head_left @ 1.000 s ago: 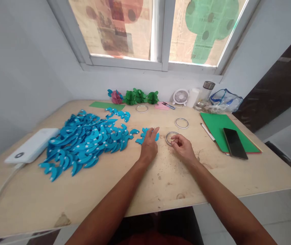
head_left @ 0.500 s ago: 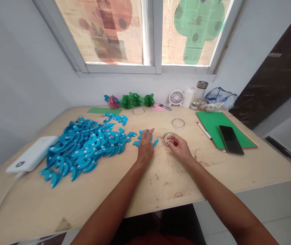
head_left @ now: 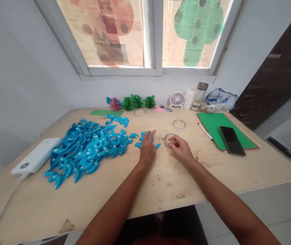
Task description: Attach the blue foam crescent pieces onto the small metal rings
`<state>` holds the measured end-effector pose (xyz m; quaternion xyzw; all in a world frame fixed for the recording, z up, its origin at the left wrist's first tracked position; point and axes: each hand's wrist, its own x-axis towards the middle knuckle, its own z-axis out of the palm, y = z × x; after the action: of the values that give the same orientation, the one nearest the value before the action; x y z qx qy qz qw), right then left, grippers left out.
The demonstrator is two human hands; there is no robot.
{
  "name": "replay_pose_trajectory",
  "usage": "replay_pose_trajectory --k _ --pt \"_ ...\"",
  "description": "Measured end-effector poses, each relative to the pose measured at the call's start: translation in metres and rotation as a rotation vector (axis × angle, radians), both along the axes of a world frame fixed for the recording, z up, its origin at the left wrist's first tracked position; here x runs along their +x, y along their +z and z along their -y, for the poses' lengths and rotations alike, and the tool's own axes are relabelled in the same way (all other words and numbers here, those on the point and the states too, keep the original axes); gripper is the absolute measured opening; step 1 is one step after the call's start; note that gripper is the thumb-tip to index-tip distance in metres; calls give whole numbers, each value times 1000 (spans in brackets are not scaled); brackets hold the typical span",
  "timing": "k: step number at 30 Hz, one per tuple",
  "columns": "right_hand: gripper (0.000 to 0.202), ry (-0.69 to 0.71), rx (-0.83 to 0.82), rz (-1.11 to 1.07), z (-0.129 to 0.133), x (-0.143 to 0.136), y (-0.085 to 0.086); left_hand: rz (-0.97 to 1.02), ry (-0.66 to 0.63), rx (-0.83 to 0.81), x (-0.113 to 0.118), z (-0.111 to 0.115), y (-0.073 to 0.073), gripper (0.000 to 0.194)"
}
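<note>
My left hand (head_left: 148,148) lies over a small cluster of blue paper pieces (head_left: 141,139), its fingers stretched and apart. One blue piece (head_left: 158,145) pokes out to the right of that hand. The fingers of my right hand (head_left: 180,147) are pinched at the right rim of a thin white ring (head_left: 166,140), which looks like a roll of tape, lying on the table. Their tips partly cover the rim. To the left spreads a big heap of curved blue paper pieces (head_left: 89,146), many bearing small white squares.
Two similar rings (head_left: 179,124) (head_left: 139,113) lie farther back. On the right are a green sheet (head_left: 209,119), a phone (head_left: 232,141) and a white pen (head_left: 205,131). A white power bank (head_left: 37,154) with a cable sits left. Paper flowers (head_left: 136,101), scissors (head_left: 166,108), a fan (head_left: 177,99) and a bottle (head_left: 200,97) line the wall.
The whole view has shifted slightly. Both hands stay in nearly the same places over the blue pieces and at the ring.
</note>
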<state>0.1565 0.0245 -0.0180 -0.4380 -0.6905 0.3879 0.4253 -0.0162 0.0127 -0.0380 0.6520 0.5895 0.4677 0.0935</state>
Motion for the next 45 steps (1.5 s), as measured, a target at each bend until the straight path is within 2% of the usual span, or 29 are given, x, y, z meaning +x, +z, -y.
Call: replay_pose_trajectory --k 9,12,16,20,26,32,38,45 --pt "34 1 80 150 -1 -3 -6 278 261 180 -9 0 5 58" --pt "40 44 113 266 -2 -7 -4 357 283 186 -11 0 7 58" --pt "48 72 167 481 -6 -17 8 431 291 167 -11 2 11 58" --pt "54 104 240 732 -12 -32 21 443 313 154 -12 4 15 57" --pt "57 193 240 1012 -22 -49 30 470 341 150 -17 3 18 57" --pt "66 251 192 1050 -31 -52 34 503 328 141 -18 2 18 58" --pt "67 244 212 1043 -31 -51 33 505 319 133 -18 1 16 57" --pt "68 261 215 1053 -30 -51 36 590 111 53 -13 -1 8 65"
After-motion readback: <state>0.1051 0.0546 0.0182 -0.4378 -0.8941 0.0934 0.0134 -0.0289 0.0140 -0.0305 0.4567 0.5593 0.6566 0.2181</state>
